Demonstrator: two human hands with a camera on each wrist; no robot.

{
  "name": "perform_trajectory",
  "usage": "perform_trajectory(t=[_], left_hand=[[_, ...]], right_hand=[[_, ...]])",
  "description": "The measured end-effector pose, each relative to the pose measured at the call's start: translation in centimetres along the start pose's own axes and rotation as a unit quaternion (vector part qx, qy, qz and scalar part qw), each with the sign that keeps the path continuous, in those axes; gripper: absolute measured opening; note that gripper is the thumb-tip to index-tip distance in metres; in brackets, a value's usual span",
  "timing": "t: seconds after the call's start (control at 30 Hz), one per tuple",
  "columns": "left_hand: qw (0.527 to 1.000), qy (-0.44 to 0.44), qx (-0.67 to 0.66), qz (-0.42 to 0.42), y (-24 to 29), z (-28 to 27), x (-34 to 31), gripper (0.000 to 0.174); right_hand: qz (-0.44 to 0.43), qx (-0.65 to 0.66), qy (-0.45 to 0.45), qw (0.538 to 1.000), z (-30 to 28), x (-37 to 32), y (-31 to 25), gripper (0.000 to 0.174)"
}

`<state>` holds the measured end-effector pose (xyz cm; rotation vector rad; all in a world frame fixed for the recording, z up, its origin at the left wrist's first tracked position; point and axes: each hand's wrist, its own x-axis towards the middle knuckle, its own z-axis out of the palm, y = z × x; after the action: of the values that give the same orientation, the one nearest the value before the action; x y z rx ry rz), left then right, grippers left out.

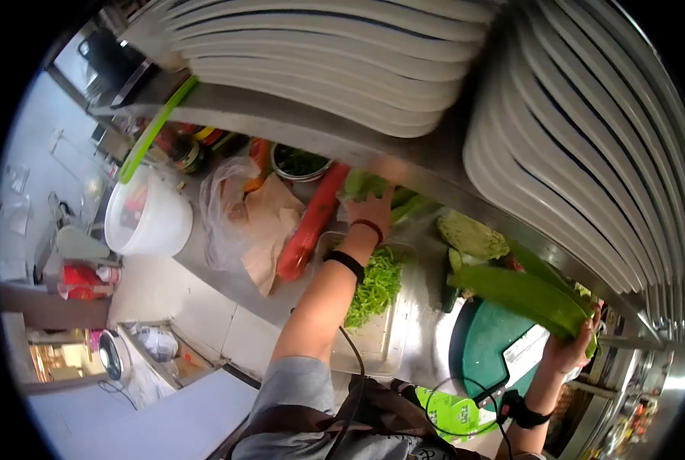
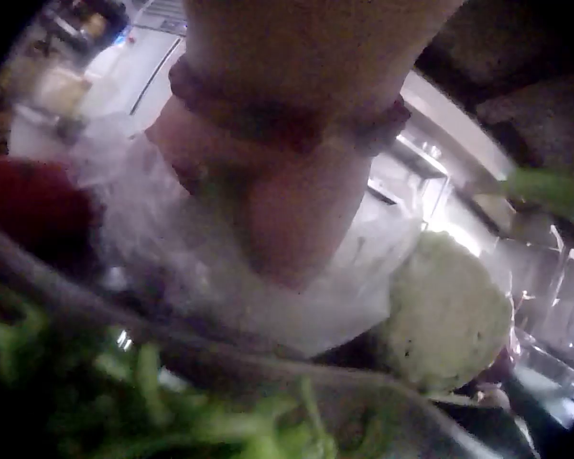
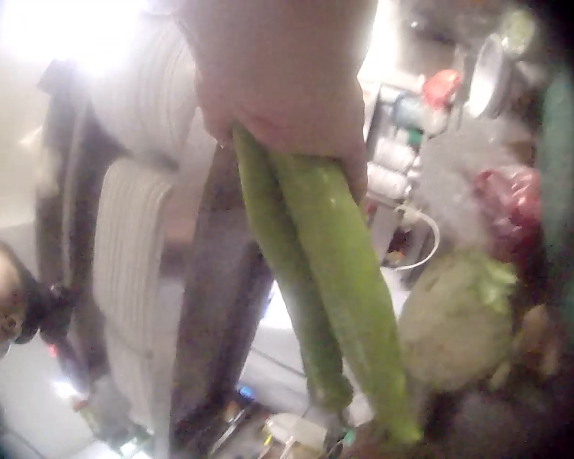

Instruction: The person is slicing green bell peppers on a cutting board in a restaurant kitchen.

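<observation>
My right hand (image 1: 574, 349) grips two long green peppers (image 3: 330, 258) by one end, and they slant out to the left in the head view. My left hand (image 1: 369, 213) reaches under the shelf to a clear plastic bag (image 2: 344, 306) with green vegetables (image 1: 364, 184) at it. Its fingers are mostly hidden, and I cannot tell whether they hold anything. Below the left forearm lies a clear tray (image 1: 392, 345) with shredded greens (image 1: 377, 295). A pale green round vegetable (image 1: 473, 234) rests between the two hands.
A green cutting board (image 1: 484, 330) bears a broad-bladed knife (image 1: 525, 354) near the right forearm. Stacked white plates (image 1: 327, 69) crowd the steel shelf above. A long red package (image 1: 312, 226), a bowl of dark greens (image 1: 300, 162) and a white bucket (image 1: 151, 218) stand to the left.
</observation>
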<state>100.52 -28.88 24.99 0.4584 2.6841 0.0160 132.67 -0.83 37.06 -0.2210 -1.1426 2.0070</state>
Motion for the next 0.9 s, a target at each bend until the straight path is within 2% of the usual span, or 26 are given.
perform_trajectory(t=[0.07,0.13,0.2,0.23,0.27,0.3,0.33,0.4,0.47,0.53,0.63,0.67,0.7,0.73,0.77,0.8,0.9], left_hand=[[0.999,-0.038,0.005,0.013,0.7,-2.1,0.1,0.071],[0.991,0.091,0.071,0.063,0.5,-0.2,4.1,0.063],[0.975,0.161,0.101,0.120,0.8,0.1,4.8,0.058],[0.969,0.168,0.098,0.150,1.0,-0.7,4.3,0.058],[0.963,0.173,0.097,0.182,1.5,-1.3,3.9,0.060],[0.943,0.280,0.102,0.150,2.8,-0.7,4.2,0.050],[0.924,0.331,0.104,0.164,3.6,-1.0,3.5,0.050],[0.878,0.428,0.098,0.190,4.7,-1.8,0.9,0.050],[0.915,0.362,0.095,0.151,5.2,-1.8,-1.7,0.050],[0.969,0.229,0.001,0.089,4.8,-1.5,-4.6,0.049],[0.958,0.194,-0.209,0.002,2.4,0.3,-6.0,0.051],[0.944,0.238,-0.228,-0.003,1.9,1.1,-5.9,0.055],[0.928,0.281,-0.245,-0.009,1.6,1.9,-5.7,0.060],[0.908,0.325,-0.262,-0.019,1.5,2.6,-5.7,0.064],[0.915,0.320,-0.244,-0.026,1.6,2.8,-5.6,0.057],[0.908,0.357,-0.220,-0.004,1.7,3.0,-5.8,0.058],[0.905,0.344,-0.248,0.033,1.5,3.4,-6.1,0.052]], right_hand=[[0.076,0.017,0.000,0.997,-6.1,-1.2,-2.8,0.045],[0.160,0.061,0.063,0.983,-9.7,-1.7,-3.8,0.036],[0.229,0.105,0.156,0.955,-15.4,-2.4,-3.5,0.030],[0.275,0.051,0.191,0.941,-14.2,-2.0,-3.5,0.024],[0.267,-0.010,0.172,0.948,-16.4,-1.9,-2.7,0.026],[0.280,-0.007,0.200,0.939,-16.5,-1.7,-2.1,0.026],[0.293,-0.005,0.227,0.929,-16.5,-1.0,-1.7,0.027],[0.300,-0.009,0.224,0.927,-20.4,-0.2,0.3,0.028],[0.262,-0.035,0.242,0.934,-20.1,-0.4,1.0,0.027],[0.231,-0.063,0.294,0.925,-20.2,-1.2,1.5,0.028],[0.173,-0.195,0.313,0.913,-23.6,-2.6,0.7,0.033],[0.125,-0.234,0.371,0.890,-23.5,-2.8,0.4,0.037],[0.055,-0.342,0.375,0.860,-22.4,-3.2,-0.2,0.038],[-0.017,-0.449,0.327,0.831,-19.7,-3.0,-0.6,0.040],[-0.082,-0.520,0.254,0.812,-15.9,-2.6,-0.6,0.042],[-0.133,-0.552,0.153,0.809,-11.3,-2.2,0.1,0.044],[-0.163,-0.528,-0.215,0.806,3.5,0.2,5.8,0.055]])
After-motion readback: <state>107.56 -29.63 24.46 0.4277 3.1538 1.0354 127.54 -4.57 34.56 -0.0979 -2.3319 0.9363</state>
